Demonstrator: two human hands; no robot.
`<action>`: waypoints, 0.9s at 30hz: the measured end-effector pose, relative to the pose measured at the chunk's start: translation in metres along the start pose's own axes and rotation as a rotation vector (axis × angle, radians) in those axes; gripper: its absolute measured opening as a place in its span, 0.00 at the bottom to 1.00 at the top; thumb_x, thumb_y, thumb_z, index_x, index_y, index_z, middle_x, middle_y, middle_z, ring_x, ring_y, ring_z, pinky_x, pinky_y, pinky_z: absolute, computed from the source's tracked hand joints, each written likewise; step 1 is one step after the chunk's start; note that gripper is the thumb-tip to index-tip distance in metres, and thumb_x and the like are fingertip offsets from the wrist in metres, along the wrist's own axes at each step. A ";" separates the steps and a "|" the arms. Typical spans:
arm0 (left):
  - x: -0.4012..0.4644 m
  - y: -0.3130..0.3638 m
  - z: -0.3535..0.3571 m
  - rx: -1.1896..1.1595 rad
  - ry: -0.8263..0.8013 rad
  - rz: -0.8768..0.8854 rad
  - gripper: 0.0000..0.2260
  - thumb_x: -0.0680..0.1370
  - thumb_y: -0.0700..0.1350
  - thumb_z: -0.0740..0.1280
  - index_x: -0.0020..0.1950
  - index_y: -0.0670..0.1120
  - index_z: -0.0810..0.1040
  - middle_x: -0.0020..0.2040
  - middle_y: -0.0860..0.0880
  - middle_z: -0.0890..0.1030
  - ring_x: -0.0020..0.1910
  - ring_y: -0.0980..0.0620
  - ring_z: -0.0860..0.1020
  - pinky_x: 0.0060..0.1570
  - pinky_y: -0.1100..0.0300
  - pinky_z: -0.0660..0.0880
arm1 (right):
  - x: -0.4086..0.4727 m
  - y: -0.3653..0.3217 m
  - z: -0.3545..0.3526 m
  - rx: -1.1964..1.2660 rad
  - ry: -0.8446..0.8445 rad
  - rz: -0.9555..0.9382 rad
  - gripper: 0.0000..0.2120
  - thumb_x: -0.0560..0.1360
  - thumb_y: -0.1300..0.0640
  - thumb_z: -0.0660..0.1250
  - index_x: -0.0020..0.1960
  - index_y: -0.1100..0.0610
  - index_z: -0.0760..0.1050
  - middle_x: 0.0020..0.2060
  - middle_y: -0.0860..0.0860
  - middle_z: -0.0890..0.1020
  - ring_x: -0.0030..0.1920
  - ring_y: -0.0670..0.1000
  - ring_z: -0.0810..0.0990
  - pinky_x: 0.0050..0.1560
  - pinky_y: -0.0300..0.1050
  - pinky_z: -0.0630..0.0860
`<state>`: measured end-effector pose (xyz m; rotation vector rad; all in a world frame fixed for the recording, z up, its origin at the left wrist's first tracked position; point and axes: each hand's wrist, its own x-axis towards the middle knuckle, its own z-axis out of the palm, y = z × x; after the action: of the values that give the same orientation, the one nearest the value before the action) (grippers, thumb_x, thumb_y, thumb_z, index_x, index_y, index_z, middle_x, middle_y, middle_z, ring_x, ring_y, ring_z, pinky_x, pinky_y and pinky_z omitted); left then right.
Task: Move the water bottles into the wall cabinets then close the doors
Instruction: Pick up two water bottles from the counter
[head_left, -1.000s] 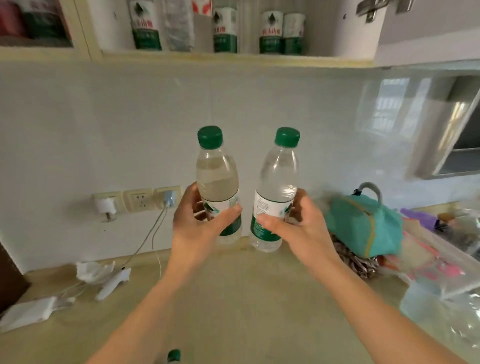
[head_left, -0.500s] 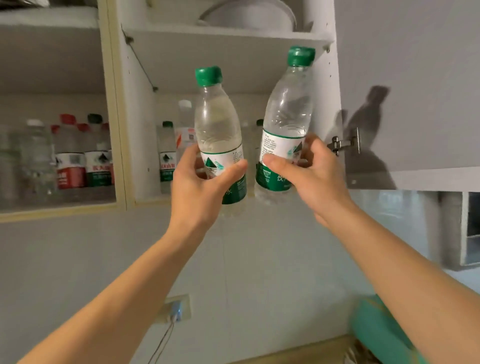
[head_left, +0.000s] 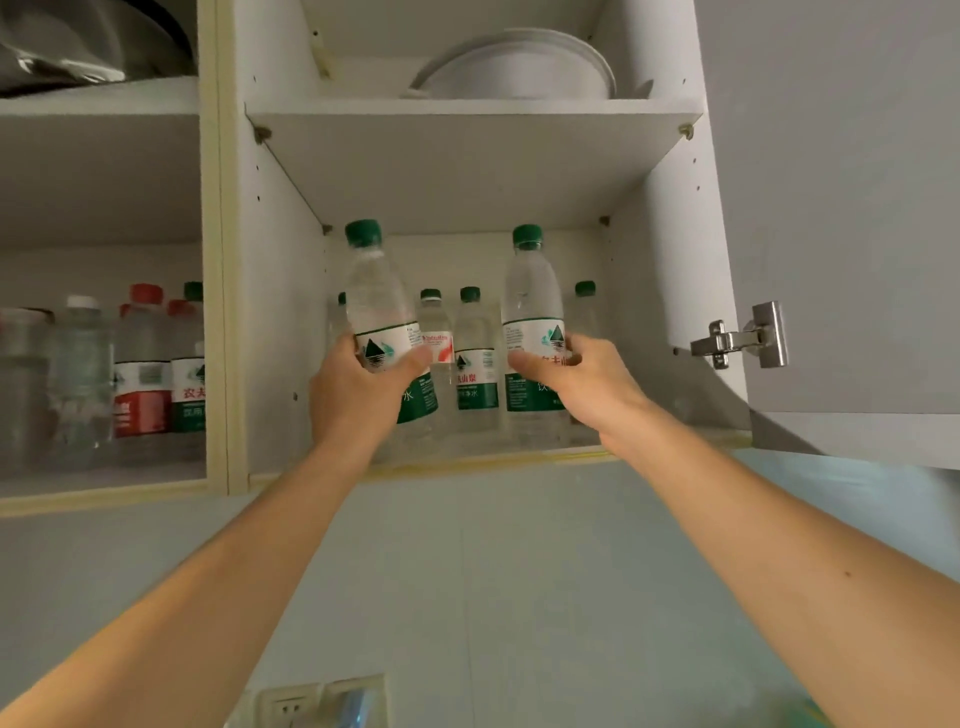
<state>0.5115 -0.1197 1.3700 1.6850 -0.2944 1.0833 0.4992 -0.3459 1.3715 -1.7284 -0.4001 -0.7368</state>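
Overhead, the wall cabinet (head_left: 270, 312) stands with its door (head_left: 841, 208) swung wide on the right, white plates (head_left: 514, 67) stacked on the upper shelf and a row of standing bottles (head_left: 475, 358) along the back of the lower shelf (head_left: 467, 456). My left hand (head_left: 358, 400) is wrapped round the label of one green-capped bottle (head_left: 376, 306), and my right hand (head_left: 576, 384) grips a second bottle (head_left: 535, 317) the same way, both upright and held just at the shelf's front edge. To seat them well, I'd lift the bases clear of the lip, slide them in only as far as the free strip in front of the back row (nudging that row could topple it), set them flat, then loosen my fingers once they stand steady. More bottles (head_left: 145, 374) fill the neighbouring compartment on the left.
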 end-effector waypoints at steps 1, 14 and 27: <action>0.006 -0.004 0.002 0.005 -0.003 -0.017 0.20 0.70 0.61 0.76 0.56 0.57 0.74 0.43 0.63 0.76 0.40 0.66 0.75 0.32 0.67 0.70 | 0.005 0.003 0.001 -0.008 -0.018 0.004 0.14 0.72 0.44 0.77 0.56 0.44 0.80 0.50 0.42 0.86 0.52 0.46 0.84 0.56 0.47 0.79; 0.032 -0.018 0.054 0.130 -0.153 -0.083 0.21 0.73 0.59 0.75 0.60 0.51 0.73 0.51 0.53 0.80 0.47 0.53 0.80 0.46 0.53 0.81 | 0.045 0.020 0.015 -0.163 -0.072 0.081 0.19 0.76 0.45 0.74 0.63 0.51 0.77 0.56 0.50 0.84 0.55 0.53 0.83 0.43 0.43 0.78; 0.030 -0.007 0.051 0.152 -0.205 -0.116 0.22 0.75 0.55 0.75 0.64 0.48 0.76 0.56 0.50 0.82 0.53 0.50 0.80 0.55 0.51 0.80 | 0.043 0.012 0.014 -0.254 -0.093 0.122 0.22 0.76 0.45 0.74 0.65 0.55 0.78 0.56 0.51 0.84 0.55 0.53 0.82 0.51 0.46 0.75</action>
<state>0.5586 -0.1513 1.3871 1.9294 -0.2459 0.8662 0.5424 -0.3409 1.3887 -2.0124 -0.2699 -0.6412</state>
